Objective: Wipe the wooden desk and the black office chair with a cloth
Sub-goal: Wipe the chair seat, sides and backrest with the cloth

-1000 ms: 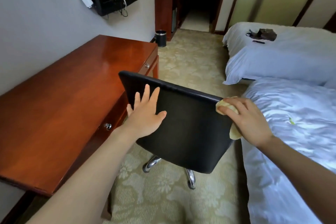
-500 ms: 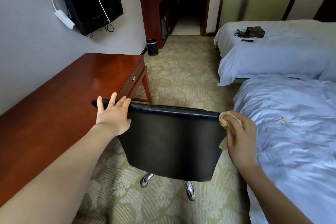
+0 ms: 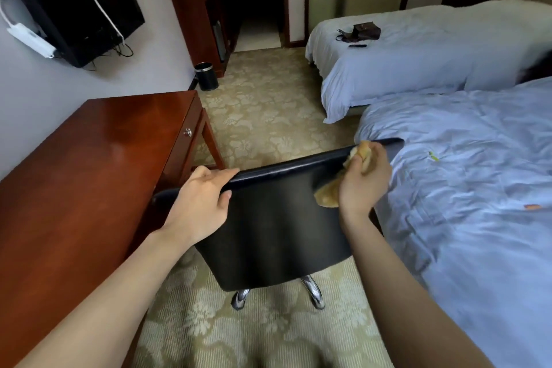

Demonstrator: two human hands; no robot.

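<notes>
Head view, as I read it from the remote station. My left hand (image 3: pixel 198 203) grips the top edge of the black padded office chair (image 3: pixel 274 233): the fingers curl over the far side of the backrest and the thumb lies on its near face. My right hand (image 3: pixel 363 185) holds the crumpled yellow cloth (image 3: pixel 328 196), its fingers curled round the wad, and presses it to the same top edge towards the right end. A loose fold of the cloth hangs down the backrest just below and to the left of that hand.

The backrest spans the space between the two hands and tilts, higher at the right-hand end. Below the hands, two chrome legs (image 3: pixel 313 293) of the chair base stand on the pale floral-patterned carpet (image 3: pixel 268 116).

Just left of the left hand stands the glossy red-brown wooden bench (image 3: pixel 74 173), with a small round metal drawer knob (image 3: pixel 187 132) on its front beyond that hand. Just right of the right hand lies a bed with rumpled light-blue bedding (image 3: pixel 478 188). Well beyond the hands are a second light-blue bed (image 3: pixel 418 54), a black cylindrical waste bin (image 3: pixel 206 76) and a black wall-mounted television (image 3: pixel 74 3).
</notes>
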